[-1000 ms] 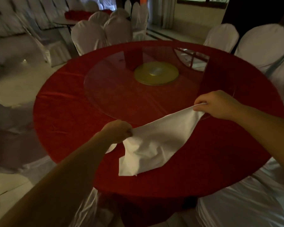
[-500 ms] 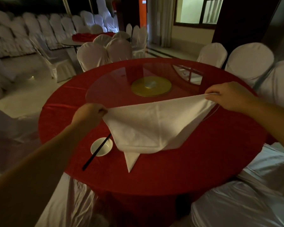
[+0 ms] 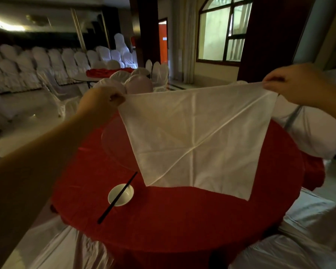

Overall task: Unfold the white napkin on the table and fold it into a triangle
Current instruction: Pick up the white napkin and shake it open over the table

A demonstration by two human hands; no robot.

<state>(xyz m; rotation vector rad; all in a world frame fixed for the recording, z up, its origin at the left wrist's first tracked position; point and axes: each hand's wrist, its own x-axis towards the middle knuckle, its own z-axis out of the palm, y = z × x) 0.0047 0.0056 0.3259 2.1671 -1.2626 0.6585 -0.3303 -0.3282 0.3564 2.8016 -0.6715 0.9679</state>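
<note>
White cloth, fully opened: the napkin (image 3: 194,140) hangs as a creased square above the round desk (image 3: 173,216), which is draped in red. I see my left hand (image 3: 99,101) closed in a pinch on the napkin's upper left corner, fingers curled tight around the fabric. My right hand (image 3: 297,82) pinches the upper right corner in the same way, thumb against fingers, with the cloth bunched at the grip. The two hands are well apart, so the top edge is stretched nearly straight between them. The lower edge hangs free over the desk; I cannot tell whether it touches the cloth below. Fold lines cross at the napkin's centre. Near the desk's left rim sits a small white dish (image 3: 120,194) with black chopsticks (image 3: 117,198) lying across it, apart from the napkin.
</note>
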